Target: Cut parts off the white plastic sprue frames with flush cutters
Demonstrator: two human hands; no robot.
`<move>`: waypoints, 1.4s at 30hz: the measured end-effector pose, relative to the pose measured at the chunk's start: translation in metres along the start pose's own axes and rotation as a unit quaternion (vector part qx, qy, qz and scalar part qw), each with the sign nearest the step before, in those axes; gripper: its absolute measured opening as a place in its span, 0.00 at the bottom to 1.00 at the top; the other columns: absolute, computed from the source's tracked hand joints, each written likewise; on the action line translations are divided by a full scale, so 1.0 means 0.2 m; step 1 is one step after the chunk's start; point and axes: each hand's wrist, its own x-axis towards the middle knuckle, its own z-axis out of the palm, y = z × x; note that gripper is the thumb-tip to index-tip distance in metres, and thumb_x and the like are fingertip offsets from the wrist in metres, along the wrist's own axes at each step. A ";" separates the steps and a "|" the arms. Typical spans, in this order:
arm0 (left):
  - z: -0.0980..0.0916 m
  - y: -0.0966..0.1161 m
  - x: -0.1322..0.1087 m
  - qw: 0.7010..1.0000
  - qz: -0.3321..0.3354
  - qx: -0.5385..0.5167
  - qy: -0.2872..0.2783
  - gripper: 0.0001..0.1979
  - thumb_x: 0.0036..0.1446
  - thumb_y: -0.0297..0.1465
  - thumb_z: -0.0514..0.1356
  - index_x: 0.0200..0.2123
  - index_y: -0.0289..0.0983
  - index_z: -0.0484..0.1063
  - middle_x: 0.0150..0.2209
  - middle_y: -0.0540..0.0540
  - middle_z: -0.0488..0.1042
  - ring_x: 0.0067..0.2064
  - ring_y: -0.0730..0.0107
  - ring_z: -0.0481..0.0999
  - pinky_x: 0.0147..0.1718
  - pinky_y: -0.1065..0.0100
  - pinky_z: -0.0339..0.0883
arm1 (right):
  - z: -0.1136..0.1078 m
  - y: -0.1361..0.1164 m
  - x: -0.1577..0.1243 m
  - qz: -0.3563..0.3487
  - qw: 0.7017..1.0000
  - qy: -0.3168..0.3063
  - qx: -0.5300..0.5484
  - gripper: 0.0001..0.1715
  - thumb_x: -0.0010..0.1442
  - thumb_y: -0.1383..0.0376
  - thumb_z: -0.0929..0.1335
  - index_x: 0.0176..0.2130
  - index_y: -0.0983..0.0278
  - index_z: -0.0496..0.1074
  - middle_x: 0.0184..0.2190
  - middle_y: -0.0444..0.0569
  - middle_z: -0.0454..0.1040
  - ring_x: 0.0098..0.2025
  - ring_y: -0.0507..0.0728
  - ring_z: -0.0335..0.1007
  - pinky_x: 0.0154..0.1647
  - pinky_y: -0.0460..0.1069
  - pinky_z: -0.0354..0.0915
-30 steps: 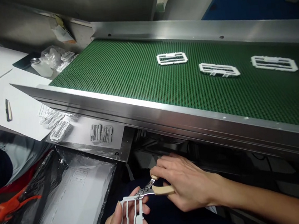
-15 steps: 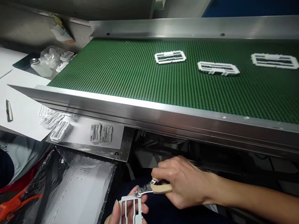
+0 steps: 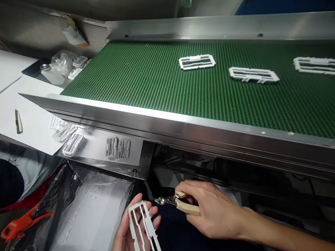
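Note:
My left hand (image 3: 125, 247) holds a white plastic frame (image 3: 144, 236) at the bottom centre, fingers curled round its edges. Just right of it, my right hand (image 3: 210, 211) grips small cutters with beige handles (image 3: 180, 202). The cutter's metal tip points left, close to the frame's top corner and just apart from it. Both hands sit below the steel edge of the conveyor (image 3: 186, 127).
Three white frames (image 3: 197, 61) lie on the green belt (image 3: 150, 79). A box lined with black plastic (image 3: 85, 227) sits at lower left, orange pliers (image 3: 24, 224) beside it. Small white parts (image 3: 117, 148) rest on a shelf and paper sheets (image 3: 0, 116) lie at left.
The cutters have pulled off the frame's top edge and moved right. My left hand has turned the frame and raised it a little. The frames on the belt have drifted slightly.

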 end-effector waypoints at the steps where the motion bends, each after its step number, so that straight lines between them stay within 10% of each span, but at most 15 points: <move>1: 0.00 0.00 0.01 1.000 0.027 0.001 0.009 0.17 0.55 0.36 0.62 0.47 0.37 0.75 0.44 0.37 0.79 0.48 0.52 0.77 0.45 0.59 0.74 | 0.01 -0.01 -0.01 0.007 1.000 -0.002 0.003 0.10 0.45 0.71 0.65 0.31 0.60 0.62 0.28 0.41 0.65 0.29 0.52 0.60 0.30 0.46 0.55; 8: 0.02 -0.02 0.05 0.978 0.198 0.061 0.014 0.17 0.49 0.36 0.68 0.42 0.37 0.75 0.41 0.42 0.78 0.48 0.55 0.76 0.44 0.65 0.75 | 0.09 -0.14 -0.04 0.032 0.998 -0.026 0.055 0.13 0.56 0.56 0.68 0.39 0.60 0.67 0.37 0.45 0.68 0.40 0.58 0.63 0.45 0.53 0.57; 23: 0.03 -0.04 0.01 0.969 0.233 0.077 0.036 0.20 0.43 0.38 0.72 0.40 0.39 0.74 0.41 0.47 0.77 0.49 0.59 0.75 0.47 0.69 0.72 | 0.15 -0.18 -0.03 0.028 0.999 -0.030 0.011 0.18 0.60 0.50 0.64 0.44 0.58 0.66 0.42 0.47 0.69 0.45 0.61 0.64 0.52 0.60 0.55; 37: 0.03 -0.04 0.01 0.967 0.238 0.079 0.043 0.21 0.43 0.37 0.73 0.40 0.40 0.74 0.42 0.46 0.76 0.52 0.57 0.73 0.48 0.68 0.71 | 0.18 -0.17 -0.03 -0.004 0.996 0.004 -0.085 0.16 0.62 0.51 0.62 0.33 0.61 0.65 0.30 0.45 0.69 0.32 0.56 0.65 0.34 0.49 0.56; 42: 0.01 -0.05 0.06 0.968 0.236 0.076 0.030 0.16 0.51 0.38 0.67 0.42 0.40 0.71 0.42 0.47 0.75 0.50 0.60 0.74 0.46 0.67 0.71 | 0.22 -0.14 0.04 0.072 0.988 -0.030 0.136 0.19 0.61 0.51 0.63 0.28 0.62 0.61 0.22 0.40 0.61 0.23 0.50 0.54 0.25 0.46 0.48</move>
